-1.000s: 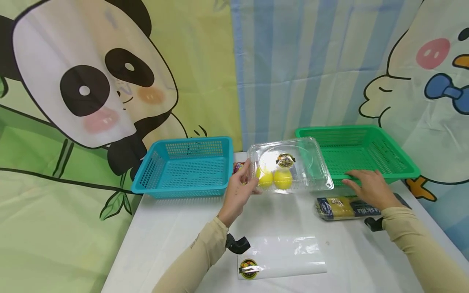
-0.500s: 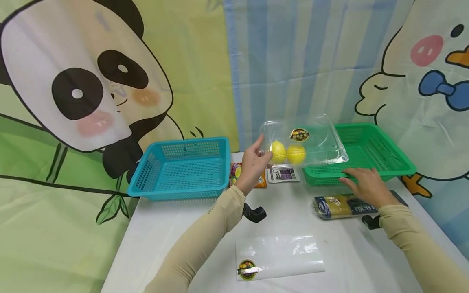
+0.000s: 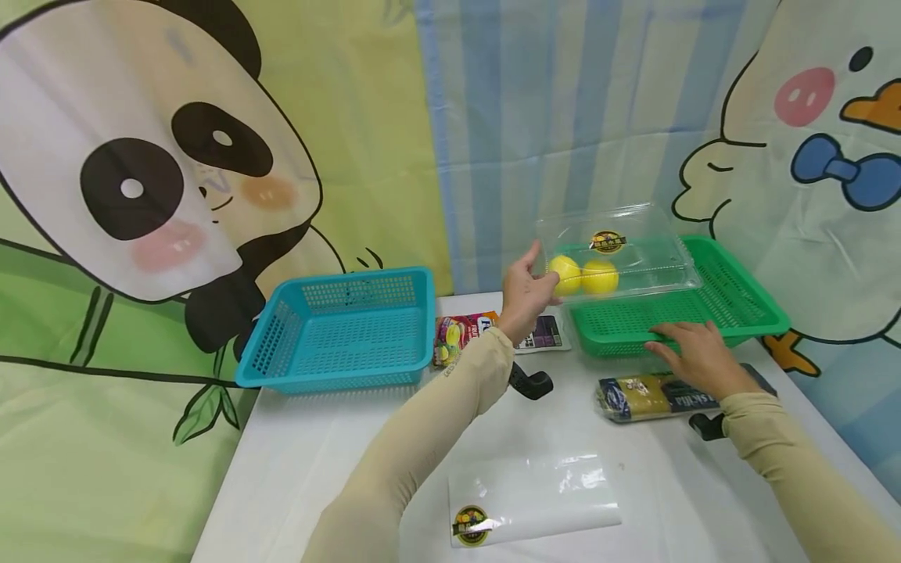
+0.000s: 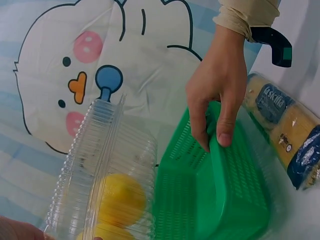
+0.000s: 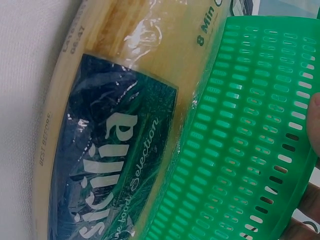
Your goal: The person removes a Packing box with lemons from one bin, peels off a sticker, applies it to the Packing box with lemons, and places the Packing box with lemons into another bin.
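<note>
My left hand (image 3: 526, 293) grips the left end of a clear plastic clamshell box (image 3: 655, 262), which hangs tilted over the green basket (image 3: 746, 313). Two lemons (image 3: 600, 277) lie at the box's left end, and a round label (image 3: 608, 242) is on its lid. In the left wrist view the box is seen end-on, with a lemon (image 4: 120, 200) inside. My right hand (image 3: 704, 356) pinches the basket's front rim; the left wrist view shows the thumb outside and fingers inside. A spaghetti packet (image 3: 644, 396) lies just before the basket, close up in the right wrist view.
A blue basket (image 3: 352, 374) stands at the back left. Between the baskets lie a colourful candy bag (image 3: 454, 338) and a white and purple packet (image 3: 549, 335). A flat plastic bag (image 3: 542, 496) with a round label lies at the front. Printed curtains hang behind the table.
My left hand has carried the clamshell box up and to the right, from between the baskets to over the green one. Packets behind it came into sight. My right hand keeps its hold.
</note>
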`<state>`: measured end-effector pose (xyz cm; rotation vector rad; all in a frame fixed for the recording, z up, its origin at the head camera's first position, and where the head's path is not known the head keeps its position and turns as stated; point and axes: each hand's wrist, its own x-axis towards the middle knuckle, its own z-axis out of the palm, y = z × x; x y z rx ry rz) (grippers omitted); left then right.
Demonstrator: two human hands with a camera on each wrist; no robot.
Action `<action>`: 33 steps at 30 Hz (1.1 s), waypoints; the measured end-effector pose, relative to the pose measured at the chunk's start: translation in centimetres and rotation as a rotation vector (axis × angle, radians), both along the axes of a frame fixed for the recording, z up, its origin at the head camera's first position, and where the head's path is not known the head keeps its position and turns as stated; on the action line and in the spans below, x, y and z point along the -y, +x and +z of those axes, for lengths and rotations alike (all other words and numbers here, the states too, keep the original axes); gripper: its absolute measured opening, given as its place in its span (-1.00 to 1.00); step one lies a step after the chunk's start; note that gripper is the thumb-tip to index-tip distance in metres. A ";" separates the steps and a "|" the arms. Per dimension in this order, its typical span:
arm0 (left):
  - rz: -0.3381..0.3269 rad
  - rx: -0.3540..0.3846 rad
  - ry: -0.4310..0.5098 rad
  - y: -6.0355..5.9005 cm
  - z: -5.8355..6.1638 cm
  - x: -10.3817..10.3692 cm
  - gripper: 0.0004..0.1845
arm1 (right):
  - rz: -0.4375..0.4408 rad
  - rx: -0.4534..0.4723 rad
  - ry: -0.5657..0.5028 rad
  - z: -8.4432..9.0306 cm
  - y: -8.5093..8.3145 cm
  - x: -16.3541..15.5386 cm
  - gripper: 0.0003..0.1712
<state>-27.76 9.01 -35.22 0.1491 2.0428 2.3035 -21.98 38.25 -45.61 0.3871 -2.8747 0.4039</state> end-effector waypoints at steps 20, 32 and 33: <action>0.026 0.034 -0.090 -0.8 -1.6 -7.3 -0.23 | -0.015 -0.007 0.004 0.2 0.3 0.3 -0.53; 0.104 0.054 -0.137 -2.1 -4.3 -10.7 -0.24 | -0.019 0.006 -0.011 -0.2 0.2 0.3 -0.51; 0.112 0.053 -0.142 -2.2 -4.5 -10.9 -0.24 | -0.019 0.004 -0.014 -0.2 0.2 0.3 -0.51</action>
